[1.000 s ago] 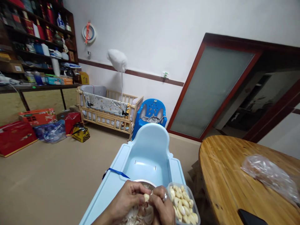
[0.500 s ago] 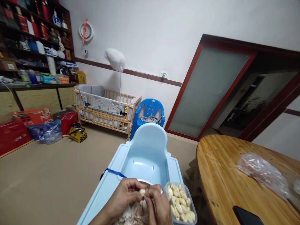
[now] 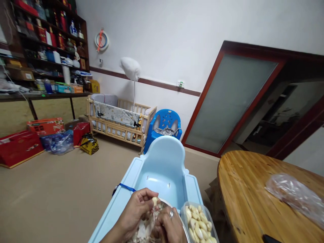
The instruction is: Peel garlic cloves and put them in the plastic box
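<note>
My left hand [image 3: 135, 211] pinches a pale garlic clove [image 3: 155, 201] between thumb and fingertips. Just below and to its right is my right hand [image 3: 170, 222], wearing a ring, its fingers closed on a thin strip of garlic skin [image 3: 154, 216] that hangs below the clove. Under both hands a metal bowl [image 3: 186, 229] holds papery garlic peelings [image 3: 143, 231]. Close by my right hand, a clear plastic container [image 3: 184, 217] is filled with peeled garlic cloves [image 3: 199, 224].
The bowl and container are on a light-blue plastic child's chair [image 3: 164, 155]. A wooden table [image 3: 240, 189] stands at the right, bearing a plastic bag [image 3: 293, 192] and a black object [image 3: 270, 239]. Beyond are a blue chair [image 3: 167, 118], a wooden crib [image 3: 118, 131] and bags [image 3: 21, 148].
My right hand has drawn down from the clove, parting from my left fingertips. The clove stays in my left hand. The whole view has shifted slightly left.
</note>
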Demonstrator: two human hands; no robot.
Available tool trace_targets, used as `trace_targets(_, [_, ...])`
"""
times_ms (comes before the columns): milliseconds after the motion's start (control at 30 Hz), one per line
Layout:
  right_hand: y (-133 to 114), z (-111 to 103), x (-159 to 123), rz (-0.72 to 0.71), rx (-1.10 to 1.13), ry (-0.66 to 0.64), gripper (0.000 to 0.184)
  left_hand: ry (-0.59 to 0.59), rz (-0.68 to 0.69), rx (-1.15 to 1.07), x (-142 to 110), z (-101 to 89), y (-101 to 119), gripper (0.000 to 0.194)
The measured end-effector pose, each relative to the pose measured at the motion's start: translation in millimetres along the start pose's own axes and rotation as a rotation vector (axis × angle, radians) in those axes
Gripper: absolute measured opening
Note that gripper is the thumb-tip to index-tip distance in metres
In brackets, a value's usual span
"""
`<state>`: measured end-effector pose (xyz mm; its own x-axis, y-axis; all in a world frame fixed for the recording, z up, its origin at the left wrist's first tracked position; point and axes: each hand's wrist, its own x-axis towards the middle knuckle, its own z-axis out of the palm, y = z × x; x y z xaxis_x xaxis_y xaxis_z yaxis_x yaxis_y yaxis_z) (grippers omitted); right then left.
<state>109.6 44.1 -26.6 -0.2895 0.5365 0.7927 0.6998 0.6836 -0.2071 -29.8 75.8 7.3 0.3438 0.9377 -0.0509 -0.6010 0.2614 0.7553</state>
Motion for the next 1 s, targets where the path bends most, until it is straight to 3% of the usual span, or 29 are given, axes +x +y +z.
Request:
trace_targets(100, [3,1,0,-0.048,-0.004,-0.031,0.029,-0.004,0.0,-0.017,1,-0.5,1,0.026])
trace_targets(300, [5,-1,0,-0.15,0.046,-0.134,0.018,0.096,0.043,-0.037,5,-4.5,8,0.031])
trace_targets(567, [-4,-15,9,0.057,0.133,-0.269,0.024,0.025,-0.01,0.029,2,-4.8,4,0.029])
trace_targets(767, [-6,-15,9,0.119,0.175,-0.122,0.017,0.034,-0.056,0.116,0,-3.1,2,0.028])
trace_targets(1000, [-9,-20,12,-0.01,0.074,0.034,0.017,-0.049,-0.082,0.187,-6,4.1,6,0.02])
